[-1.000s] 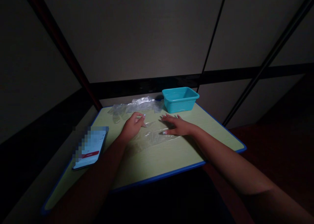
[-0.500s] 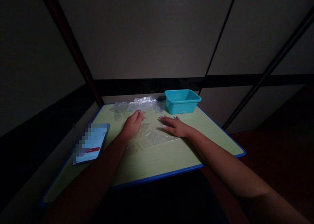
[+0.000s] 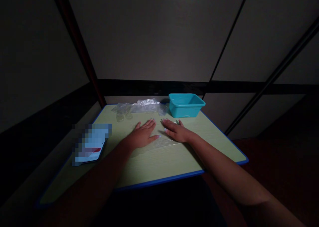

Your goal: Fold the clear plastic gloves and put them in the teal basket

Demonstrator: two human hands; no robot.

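Left hand (image 3: 141, 137): fingers open, spread flat.
Right hand (image 3: 179, 133): fingers open, palm down.
Clear plastic (image 3: 163, 141): on the table (image 3: 159, 169) beneath both hands, seemingly being smoothed.
Plastic's edge: thin; lifting would call for a fingertip pinch.
Tub (image 3: 185, 112): beyond the right hand.

The plastic (image 3: 163, 141) is clear, thin and faintly wrinkled; it lies flat under your left hand (image 3: 142, 136) and right hand (image 3: 177, 131), its near edge showing on your side of them.
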